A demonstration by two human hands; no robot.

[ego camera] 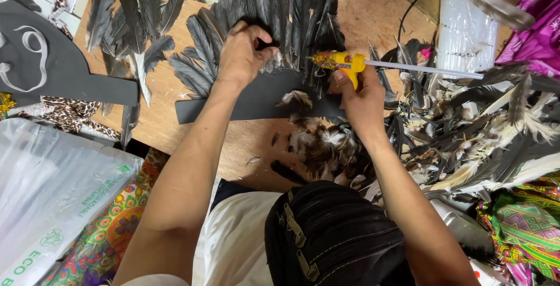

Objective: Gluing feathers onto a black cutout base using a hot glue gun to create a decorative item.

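On the counter (373, 11), left hand (242, 52) fingers pinch a light, fragile feather (265, 44) at 12 o'clock; right hand (361, 96) grips the rigid glue gun (341, 63) by its handle.

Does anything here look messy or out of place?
Yes. Loose feathers lie in a tangled heap right of the right hand holding the glue gun. The left hand presses a neat dark feather row.

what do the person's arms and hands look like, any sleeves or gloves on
Both arms are bare from the shoulder down, no sleeves over them. The left hand and right hand wear no gloves, and no rings, watch or bracelets show at the wrists.
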